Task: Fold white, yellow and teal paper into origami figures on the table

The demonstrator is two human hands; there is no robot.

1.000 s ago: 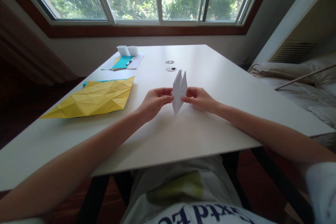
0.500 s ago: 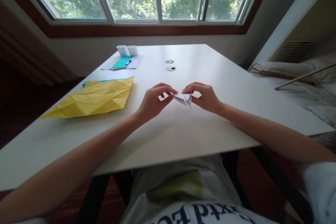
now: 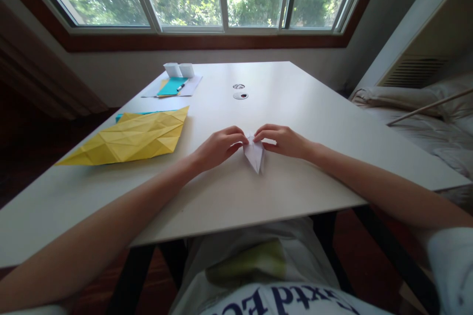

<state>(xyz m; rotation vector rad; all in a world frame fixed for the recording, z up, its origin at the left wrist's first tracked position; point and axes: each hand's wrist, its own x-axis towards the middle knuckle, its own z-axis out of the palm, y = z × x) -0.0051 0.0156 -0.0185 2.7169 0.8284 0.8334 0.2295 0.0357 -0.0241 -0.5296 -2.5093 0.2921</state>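
Observation:
A small folded white paper piece [image 3: 254, 155] lies flat on the white table [image 3: 295, 108], its sharp tip pointing toward me. My left hand [image 3: 219, 146] pinches its upper left edge with thumb and fingers. My right hand [image 3: 283, 140] pinches the upper right edge in the same way. Both hands rest low on the tabletop, their fingertips almost touching over the paper's top, which they partly hide.
A large creased yellow sheet [image 3: 133, 139] lies to the left over a teal sheet. Farther back are a teal paper with a pen [image 3: 173, 86] and two small white boxes [image 3: 179, 69]. Two round cable holes [image 3: 240, 95] sit mid-table. A bed [image 3: 417, 113] stands on the right.
One second ago I held the paper upright with its two points up. I then tipped it down, and now it lies flat on the table under both hands.

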